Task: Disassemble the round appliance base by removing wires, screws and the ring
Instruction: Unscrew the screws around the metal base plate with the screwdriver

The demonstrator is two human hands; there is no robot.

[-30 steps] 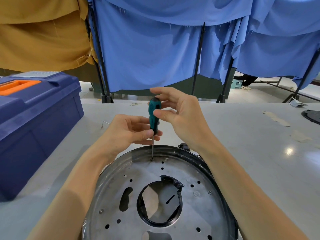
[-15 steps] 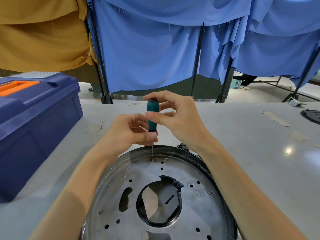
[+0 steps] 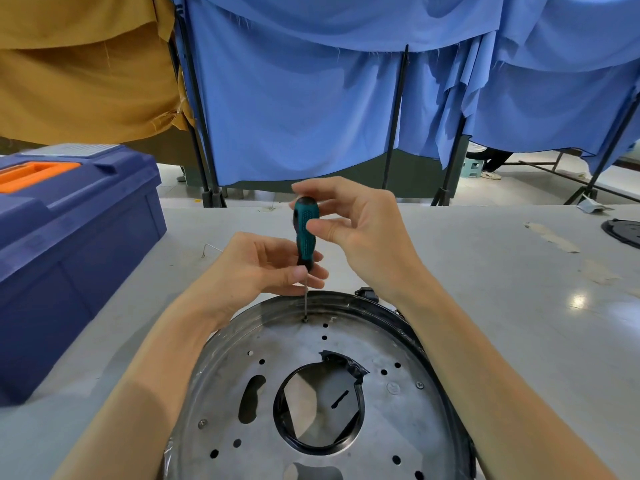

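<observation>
1. Steel, stiff and thin-edged: the round appliance base (image 3: pixel 398 427) is judged rigid and fairly light, best steadied by its rim. It is laid flat on the table (image 3: pixel 502 306), just below both hands.
2. The screwdriver (image 3: pixel 304 233) is held upright, its tip seated on a small screw (image 3: pixel 305 319) near the plate's far edge.
3. The handle's lower end is pinched by the left hand (image 3: pixel 256 268), fingers curled round it.
4. The upper handle is pinched between thumb and fingertips of the right hand (image 3: pixel 363 233), other fingers loosely spread.
5. The screw, tiny and probably easily dropped, lies directly beneath the left fingertips, untouched by them.
</observation>
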